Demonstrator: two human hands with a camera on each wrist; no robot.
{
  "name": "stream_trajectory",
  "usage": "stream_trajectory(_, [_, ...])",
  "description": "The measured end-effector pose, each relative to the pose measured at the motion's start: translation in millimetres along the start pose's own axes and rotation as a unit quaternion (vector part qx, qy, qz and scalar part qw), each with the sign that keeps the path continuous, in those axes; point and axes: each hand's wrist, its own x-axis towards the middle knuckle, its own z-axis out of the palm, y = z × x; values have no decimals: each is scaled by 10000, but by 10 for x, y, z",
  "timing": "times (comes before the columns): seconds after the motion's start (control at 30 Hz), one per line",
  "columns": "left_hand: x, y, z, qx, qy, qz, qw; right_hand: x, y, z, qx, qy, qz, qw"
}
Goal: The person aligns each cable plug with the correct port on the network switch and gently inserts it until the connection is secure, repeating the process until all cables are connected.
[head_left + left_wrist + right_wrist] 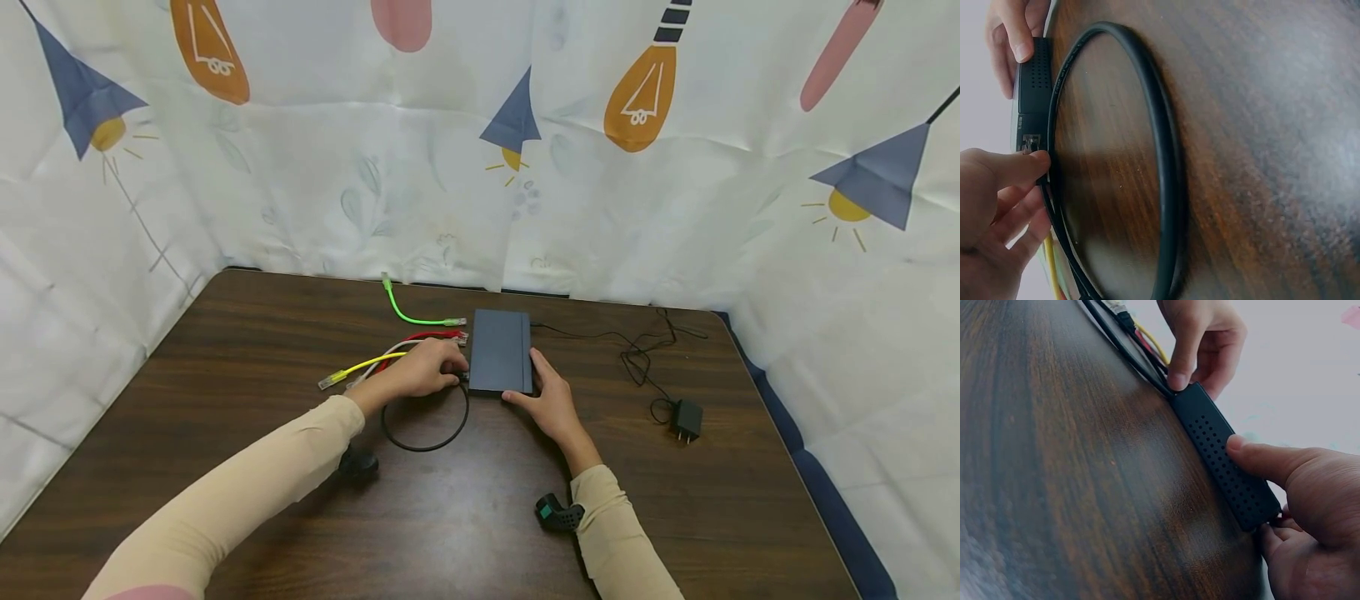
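Observation:
A dark grey network switch (498, 350) lies flat on the wooden table. Its vented side faces me, and in the left wrist view a port (1031, 140) shows on its left side. My left hand (430, 368) pinches the end of a black network cable (1163, 137) right at that port; the fingertips partly hide the plug. The rest of this cable makes a loop on the table below the hand. My right hand (550, 402) holds the switch from the right, its thumb on the vented side (1210, 444) and its fingers at the far right edge.
Yellow (367, 364), red (435, 334) and white network cables lie beside the switch, partly behind my left hand. A green cable (408, 317) lies further back. At the right is a black power adapter (686, 419), its thin cord (637, 364) running to the switch. A patterned curtain (450, 192) borders the table.

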Motion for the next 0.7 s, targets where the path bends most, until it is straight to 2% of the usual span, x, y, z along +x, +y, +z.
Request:
stream_trajectory(0.13, [5, 6, 10, -29, -17, -111, 9999, -3, -3, -6, 29, 9, -24, 10000])
stream_trajectory(0.7, [23, -10, 38, -2, -44, -203, 9998, -10, -15, -1, 50, 0, -30, 10000])
